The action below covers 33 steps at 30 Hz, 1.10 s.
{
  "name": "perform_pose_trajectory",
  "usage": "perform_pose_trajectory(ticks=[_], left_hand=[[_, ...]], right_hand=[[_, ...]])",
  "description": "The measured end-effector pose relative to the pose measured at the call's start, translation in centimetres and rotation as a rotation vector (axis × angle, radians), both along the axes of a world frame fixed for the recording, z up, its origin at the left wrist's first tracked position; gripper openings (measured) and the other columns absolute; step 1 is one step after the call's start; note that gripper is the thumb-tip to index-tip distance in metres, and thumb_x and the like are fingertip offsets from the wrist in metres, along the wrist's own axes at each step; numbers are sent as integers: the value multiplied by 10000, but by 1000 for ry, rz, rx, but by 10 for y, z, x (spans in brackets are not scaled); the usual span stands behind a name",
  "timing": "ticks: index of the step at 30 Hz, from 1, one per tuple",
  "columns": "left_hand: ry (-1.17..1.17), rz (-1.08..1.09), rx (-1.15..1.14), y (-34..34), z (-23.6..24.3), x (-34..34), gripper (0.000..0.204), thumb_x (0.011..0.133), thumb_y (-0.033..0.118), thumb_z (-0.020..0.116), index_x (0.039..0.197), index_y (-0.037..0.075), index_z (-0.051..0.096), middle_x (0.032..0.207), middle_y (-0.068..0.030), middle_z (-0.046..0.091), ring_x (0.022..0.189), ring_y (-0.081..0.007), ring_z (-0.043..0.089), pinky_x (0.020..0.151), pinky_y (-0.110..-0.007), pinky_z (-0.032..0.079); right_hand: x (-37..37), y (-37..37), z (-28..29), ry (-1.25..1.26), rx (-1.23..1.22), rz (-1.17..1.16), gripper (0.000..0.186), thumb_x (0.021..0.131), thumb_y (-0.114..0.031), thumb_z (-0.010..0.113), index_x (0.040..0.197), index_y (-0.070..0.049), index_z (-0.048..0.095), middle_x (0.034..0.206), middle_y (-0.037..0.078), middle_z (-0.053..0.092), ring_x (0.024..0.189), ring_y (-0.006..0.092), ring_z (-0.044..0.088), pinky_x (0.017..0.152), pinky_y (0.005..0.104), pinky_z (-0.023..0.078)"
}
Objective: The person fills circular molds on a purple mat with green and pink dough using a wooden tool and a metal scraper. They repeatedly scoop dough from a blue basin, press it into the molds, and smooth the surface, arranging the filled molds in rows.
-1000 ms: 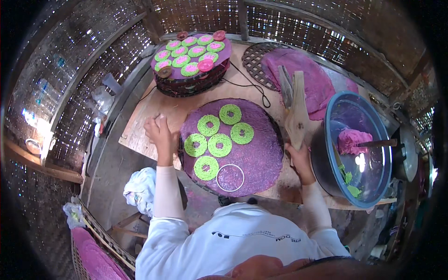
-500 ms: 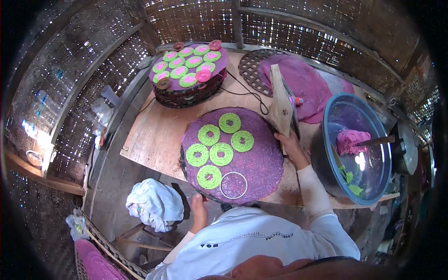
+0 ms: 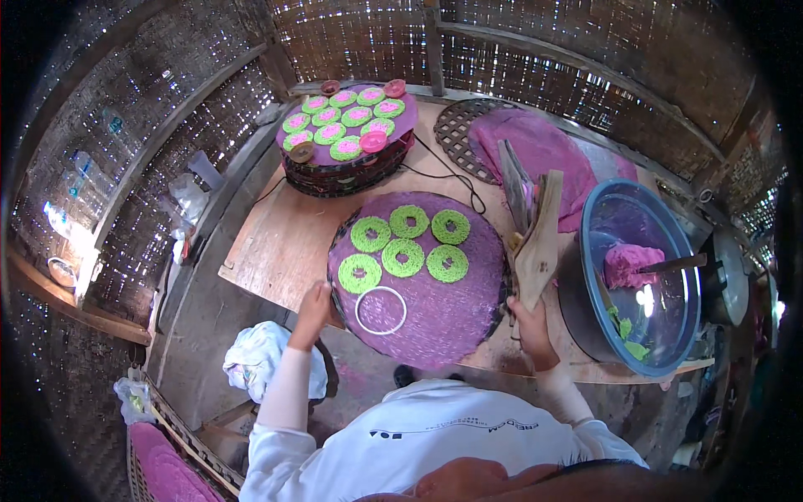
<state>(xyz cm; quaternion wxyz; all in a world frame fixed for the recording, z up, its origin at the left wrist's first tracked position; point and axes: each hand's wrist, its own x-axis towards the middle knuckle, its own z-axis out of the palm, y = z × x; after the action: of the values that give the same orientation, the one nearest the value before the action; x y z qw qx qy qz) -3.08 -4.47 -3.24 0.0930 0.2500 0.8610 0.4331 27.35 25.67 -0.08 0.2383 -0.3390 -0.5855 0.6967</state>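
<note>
A round tray (image 3: 418,326) covered with a purple cloth lies before me. On it are several green rings (image 3: 403,257) of fine strands and one thin white hoop (image 3: 381,333). My left hand (image 3: 314,314) is closed on the tray's left rim. My right hand (image 3: 534,335) is closed round the lower end of a hinged wooden tool (image 3: 537,268), beside the tray's right rim. The tool's two wooden arms stand apart and point away from me. Some of the right fingers are hidden, so I cannot tell whether they also touch the rim.
A stack of round trays (image 3: 347,176) at the far left bears green rings with pink centres and small cups. A blue-rimmed tub (image 3: 585,318) on the right holds pink dough (image 3: 631,263). Purple cloth (image 3: 531,151) lies behind. White cloth (image 3: 268,356) sits below the table's left side.
The tray has turned clockwise, carrying the green rings and hoop round. My left hand has risen to its left rim. My right hand has come nearer with the wooden tool, whose arms show wider apart.
</note>
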Motion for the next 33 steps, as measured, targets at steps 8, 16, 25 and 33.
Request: perform_pose_trajectory(ticks=[8, 16, 25, 33], left_hand=[[254, 140, 31, 55, 71, -24, 441, 872, 346, 428, 1181, 32, 439, 1048, -152, 535, 1009, -286, 500, 870, -391, 361], [-820, -621, 1577, 96, 214, 19, 485, 899, 445, 364, 1118, 31, 494, 974, -54, 550, 944, -213, 514, 871, -326, 374], [-1073, -748, 1700, 56, 134, -22, 469, 884, 504, 346, 644, 113, 445, 554, -3, 425, 592, -171, 451, 682, -334, 373], [-980, -430, 1679, 35, 100, -31, 344, 872, 334, 395, 572, 166, 401, 441, 47, 367, 465, -121, 384, 609, -294, 357]], right_hand=[[9, -21, 81, -46, 204, 362, 489, 732, -127, 662, 1159, 12, 469, 1051, 55, 545, 958, 127, 502, 849, 261, 384], [-67, -48, 152, -223, -18, 1019, 400, 801, -281, 619, 1074, -8, 512, 887, 5, 541, 758, 74, 511, 656, 217, 443], [-150, -46, 131, -595, 174, 1269, 644, 813, -620, 407, 864, -2, 581, 717, 42, 559, 625, 97, 518, 532, 227, 425], [-172, -60, 97, -614, 639, 1140, 721, 764, -654, 444, 725, 49, 601, 542, 94, 513, 512, 183, 507, 504, 340, 398]])
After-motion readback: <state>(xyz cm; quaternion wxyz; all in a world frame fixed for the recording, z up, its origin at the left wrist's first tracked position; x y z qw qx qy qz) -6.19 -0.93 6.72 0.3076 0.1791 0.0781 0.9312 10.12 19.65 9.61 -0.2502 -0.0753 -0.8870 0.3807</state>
